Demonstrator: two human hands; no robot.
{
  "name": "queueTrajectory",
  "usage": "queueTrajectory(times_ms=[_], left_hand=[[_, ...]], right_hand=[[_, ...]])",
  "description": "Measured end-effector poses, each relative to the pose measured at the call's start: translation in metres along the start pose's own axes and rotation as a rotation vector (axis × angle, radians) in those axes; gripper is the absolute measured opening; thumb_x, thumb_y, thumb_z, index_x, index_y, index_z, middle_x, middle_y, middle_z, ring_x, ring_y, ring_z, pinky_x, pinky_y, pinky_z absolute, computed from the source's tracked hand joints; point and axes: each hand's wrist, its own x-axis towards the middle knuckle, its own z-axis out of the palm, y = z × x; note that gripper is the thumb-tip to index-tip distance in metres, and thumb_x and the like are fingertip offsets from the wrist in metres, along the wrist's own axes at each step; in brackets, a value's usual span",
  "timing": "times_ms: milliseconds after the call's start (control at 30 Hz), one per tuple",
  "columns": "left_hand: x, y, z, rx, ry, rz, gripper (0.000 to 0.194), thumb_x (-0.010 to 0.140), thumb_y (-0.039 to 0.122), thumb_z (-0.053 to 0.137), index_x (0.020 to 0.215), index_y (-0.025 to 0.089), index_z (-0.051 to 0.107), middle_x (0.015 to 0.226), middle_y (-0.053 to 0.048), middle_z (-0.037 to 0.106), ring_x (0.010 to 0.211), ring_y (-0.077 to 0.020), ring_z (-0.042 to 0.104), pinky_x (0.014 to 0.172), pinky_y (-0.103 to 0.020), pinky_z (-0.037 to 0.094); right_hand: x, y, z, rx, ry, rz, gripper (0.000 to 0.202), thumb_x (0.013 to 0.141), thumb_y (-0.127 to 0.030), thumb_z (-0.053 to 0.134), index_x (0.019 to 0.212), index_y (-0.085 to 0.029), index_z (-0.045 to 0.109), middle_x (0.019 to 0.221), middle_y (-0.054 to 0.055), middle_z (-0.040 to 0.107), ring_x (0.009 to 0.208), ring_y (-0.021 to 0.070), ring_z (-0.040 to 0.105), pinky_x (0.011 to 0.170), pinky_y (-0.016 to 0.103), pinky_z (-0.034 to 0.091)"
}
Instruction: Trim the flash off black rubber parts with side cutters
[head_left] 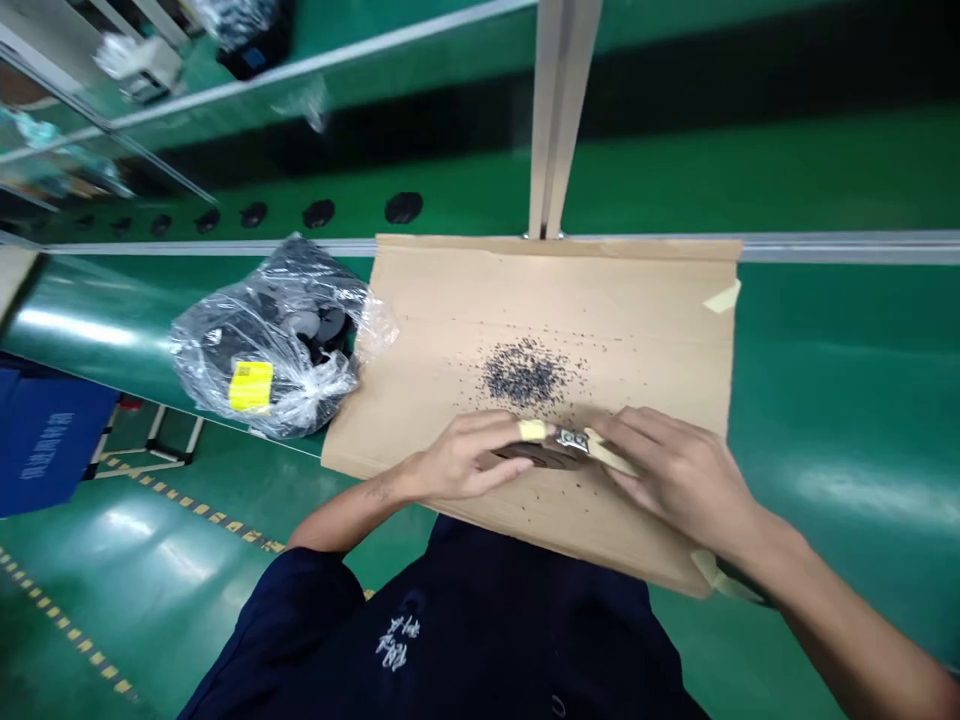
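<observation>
My left hand [480, 455] is closed on the edge of a dark round disc [544, 456], thumb below and fingers above. A pale yellow band wraps one of its fingertips. In my right hand [667, 470] is a small tool [611, 455] with a pale yellow handle. A shiny metal piece [572, 440] at its end meets the disc's upper edge; the tool's exact kind is unclear. Just beyond both hands lies a pile of small black bits [525, 372], scattered over a cardboard sheet [442, 290]. A few bits are also near me, below the disc.
A clear plastic bag [281, 345] of dark round parts, with a yellow label, lies left of the cardboard on the green bench [840, 400]. Black discs [403, 207] stand in a row beyond the metal rail. A metal post [555, 120] rises behind the cardboard.
</observation>
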Motion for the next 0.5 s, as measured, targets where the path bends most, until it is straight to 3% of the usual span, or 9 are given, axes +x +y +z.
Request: queueTrajectory(times_ms=[133, 233, 333, 433, 500], left_hand=[[0.013, -0.019, -0.015, 0.052, -0.135, -0.011, 0.024, 0.102, 0.029, 0.056, 0.120, 0.018, 0.067, 0.097, -0.010, 0.071, 0.084, -0.0190, 0.066, 0.073, -0.031, 0.058], [0.039, -0.061, -0.045, 0.073, -0.029, -0.225, 0.036, 0.104, 0.049, 0.048, 0.102, 0.018, 0.066, 0.090, -0.006, 0.067, 0.080, -0.0186, 0.064, 0.072, -0.031, 0.055], [0.090, -0.118, -0.086, 0.241, 0.152, -0.430, 0.059, 0.105, 0.063, 0.030, 0.093, 0.017, 0.064, 0.090, -0.007, 0.066, 0.086, -0.0203, 0.064, 0.083, -0.035, 0.054], [0.153, -0.165, -0.113, 0.402, 0.215, -0.470, 0.049, 0.105, 0.057, 0.038, 0.096, 0.017, 0.065, 0.098, -0.010, 0.067, 0.101, -0.0241, 0.063, 0.100, -0.038, 0.049], [0.186, -0.184, -0.117, 0.419, 0.210, -0.461, 0.034, 0.102, 0.047, 0.051, 0.101, 0.016, 0.067, 0.104, -0.012, 0.069, 0.109, -0.0269, 0.062, 0.106, -0.042, 0.045]], right_hand=[[-0.008, 0.019, 0.003, -0.084, -0.007, 0.000, 0.026, 0.102, -0.036, 0.050, 0.116, -0.022, 0.067, 0.096, 0.009, 0.074, 0.080, 0.0267, 0.067, 0.065, 0.039, 0.052], [-0.026, 0.033, 0.007, -0.127, 0.041, 0.048, 0.032, 0.102, -0.044, 0.050, 0.117, -0.022, 0.067, 0.098, 0.011, 0.073, 0.083, 0.0288, 0.067, 0.067, 0.042, 0.052], [-0.046, 0.041, 0.018, -0.163, 0.048, 0.123, 0.038, 0.102, -0.047, 0.050, 0.123, -0.021, 0.066, 0.105, 0.012, 0.074, 0.088, 0.0295, 0.067, 0.072, 0.043, 0.053], [-0.058, 0.041, 0.029, -0.228, 0.083, 0.182, 0.040, 0.101, -0.047, 0.051, 0.127, -0.019, 0.064, 0.106, 0.014, 0.073, 0.092, 0.0308, 0.067, 0.075, 0.045, 0.054], [-0.061, 0.039, 0.034, -0.257, 0.097, 0.206, 0.041, 0.100, -0.045, 0.052, 0.130, -0.019, 0.063, 0.105, 0.014, 0.072, 0.093, 0.0309, 0.066, 0.077, 0.046, 0.055]])
